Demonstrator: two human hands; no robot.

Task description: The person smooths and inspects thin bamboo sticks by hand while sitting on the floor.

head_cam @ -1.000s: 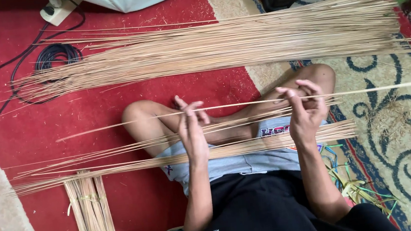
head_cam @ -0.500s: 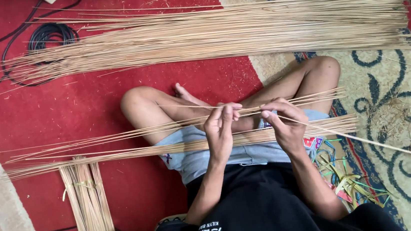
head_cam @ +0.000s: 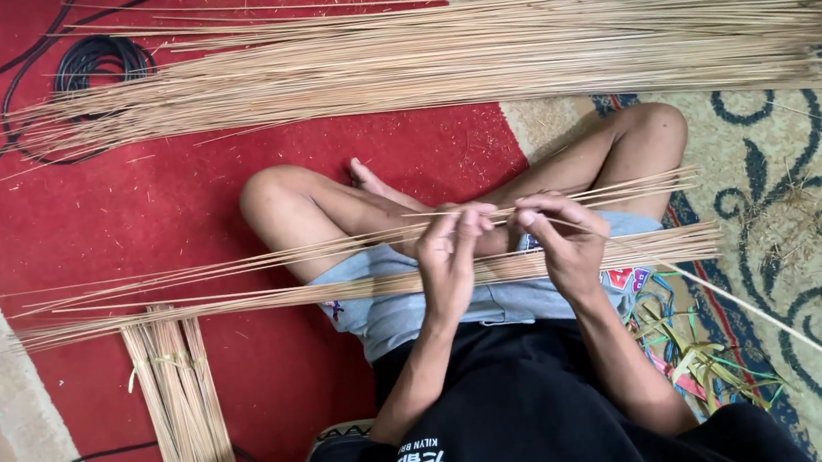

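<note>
**Hands closing in together on one thin stick over the lap**

Compared with a second ago, the hands are now sitting close together at the middle of the lap rather than spread wide. The left hand [head_cam: 449, 257] and the right hand [head_cam: 563, 241] are both pinching a single long pale straw-coloured stick [head_cam: 740, 305], fingertips pressed shut on it just beside each other. That stick, lying level across the knees a second ago, is now slanting down past the right thigh toward the lower right edge of the view, its far end resting over the cream carpet with dark blue scrollwork [head_cam: 797, 174]. Judging from this, one stick is being singled out and drawn away from the rest.

Counting what is showing: two hands, one stick in the grip. Three gatherings of sticks are lying about: one wide loose heap of pale thin sticks [head_cam: 435, 58] across the red carpet [head_cam: 158, 215], one flat row of sticks across the lap [head_cam: 187, 308], and one tied bundle of sticks [head_cam: 183, 414] by the left knee. One coil of black cable [head_cam: 93, 63] is lying at the upper left, and one tangle of green and coloured strips [head_cam: 689, 355] beside the right hip.
</note>
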